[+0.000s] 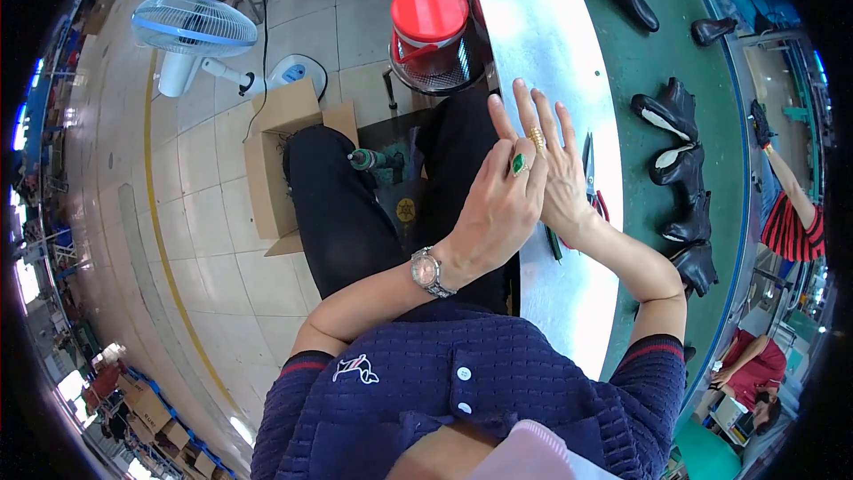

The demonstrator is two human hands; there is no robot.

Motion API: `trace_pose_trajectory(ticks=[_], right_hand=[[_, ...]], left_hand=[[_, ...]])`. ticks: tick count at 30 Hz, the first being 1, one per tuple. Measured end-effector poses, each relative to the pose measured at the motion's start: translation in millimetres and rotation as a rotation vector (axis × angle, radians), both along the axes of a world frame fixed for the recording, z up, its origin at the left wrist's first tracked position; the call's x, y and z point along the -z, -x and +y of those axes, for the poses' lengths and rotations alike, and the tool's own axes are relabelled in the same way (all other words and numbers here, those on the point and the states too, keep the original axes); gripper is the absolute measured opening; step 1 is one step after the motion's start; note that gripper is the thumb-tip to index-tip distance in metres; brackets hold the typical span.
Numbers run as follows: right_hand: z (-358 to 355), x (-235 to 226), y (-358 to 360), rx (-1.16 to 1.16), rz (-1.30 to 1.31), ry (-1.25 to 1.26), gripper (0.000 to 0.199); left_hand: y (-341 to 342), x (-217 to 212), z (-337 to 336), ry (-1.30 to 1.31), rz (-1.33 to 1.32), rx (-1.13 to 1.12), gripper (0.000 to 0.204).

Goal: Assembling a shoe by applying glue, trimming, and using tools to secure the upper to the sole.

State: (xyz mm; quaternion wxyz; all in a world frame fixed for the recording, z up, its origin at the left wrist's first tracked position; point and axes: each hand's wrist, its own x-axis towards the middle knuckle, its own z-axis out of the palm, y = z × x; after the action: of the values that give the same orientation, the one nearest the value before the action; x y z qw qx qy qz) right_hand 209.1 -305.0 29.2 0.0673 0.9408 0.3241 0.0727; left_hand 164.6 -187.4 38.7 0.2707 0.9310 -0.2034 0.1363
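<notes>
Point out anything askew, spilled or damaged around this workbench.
Nothing looks plainly spilled or damaged. Slightly untidy: several black boots lie on their sides at differing angles on the green surface, and red-handled scissors lie loose on the metal workbench beside the right hand.

No words or numbers can be read. A stitched white emblem (pixel 355 370) is borne on the navy shirt (pixel 404 347); a round yellow emblem (pixel 406 211) is displayed between the knees. Markings on the wristwatch (pixel 426 270) cannot be resolved.
</notes>
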Motion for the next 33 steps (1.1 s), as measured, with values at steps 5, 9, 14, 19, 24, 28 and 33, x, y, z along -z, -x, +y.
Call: trace_pose_trajectory(ticks=[5, 9, 14, 19, 24, 28, 33], right_hand=[[6.7, -3.1, 1.6, 0.044, -0.002, -0.049, 0.071], [7.8, 2.8, 3.3, 0.034, -0.017, -0.027, 0.07], [7.1, 10.6, 6.7, 0.032, -0.031, 0.028, 0.072], [8.5, 2.6, 5.7, 0.015, -0.024, 0.118, 0.072], [8.6, 10.1, 10.3, 0.037, -0.009, 0.083, 0.071], [10.0, 5.2, 9.6, 0.044, -0.02, 0.079, 0.072], [6.0, 9.8, 6.9, 0.062, -0.016, 0.049, 0.074]], left_hand=[[-13.7, 3.6, 9.6, 0.031, -0.161, -0.121, 0.031], [-8.6, 7.5, 11.5, -0.102, -0.19, -0.111, 0.034], [-9.5, 13.2, 17.0, -0.003, -0.184, -0.028, 0.036], [-8.1, 10.5, 13.7, 0.068, -0.135, -0.129, 0.037], [-5.2, 16.9, 17.4, 0.024, -0.141, -0.071, 0.037], [-10.7, 7.9, 15.9, 0.146, -0.131, -0.175, 0.036], [-3.9, 16.8, 13.6, 0.062, -0.137, -0.146, 0.046]])
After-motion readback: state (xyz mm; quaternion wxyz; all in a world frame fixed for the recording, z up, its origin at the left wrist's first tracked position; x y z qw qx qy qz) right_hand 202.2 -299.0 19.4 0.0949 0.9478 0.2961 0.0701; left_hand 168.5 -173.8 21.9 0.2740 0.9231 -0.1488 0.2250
